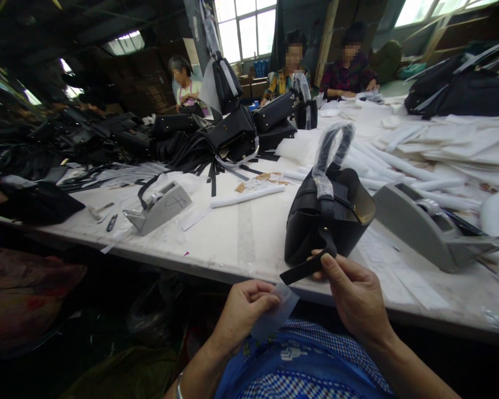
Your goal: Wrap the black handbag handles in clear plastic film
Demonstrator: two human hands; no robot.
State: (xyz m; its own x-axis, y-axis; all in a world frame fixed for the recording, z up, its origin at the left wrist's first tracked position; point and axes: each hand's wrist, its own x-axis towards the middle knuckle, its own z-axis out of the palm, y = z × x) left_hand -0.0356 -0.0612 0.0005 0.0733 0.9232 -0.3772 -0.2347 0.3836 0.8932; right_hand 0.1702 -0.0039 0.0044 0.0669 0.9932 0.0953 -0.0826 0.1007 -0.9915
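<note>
A black handbag (305, 221) stands at the table's front edge, its handle (326, 147) wrapped in clear plastic. From its side hangs a black strap (301, 270), pinched between the thumb and fingers of my right hand (355, 291). My left hand (249, 307) pinches a small translucent sheet (276, 313) just left of and below the strap's free end. The sheet's upper corner is close to the strap tip; whether they touch I cannot tell.
Grey tape dispensers stand left (162, 210) and right (419, 227) of the bag. Black bags (233, 130) are piled at the back left. White paper rolls (399, 160) and sheets cover the right. Several people (349, 72) sit across the table (216, 244).
</note>
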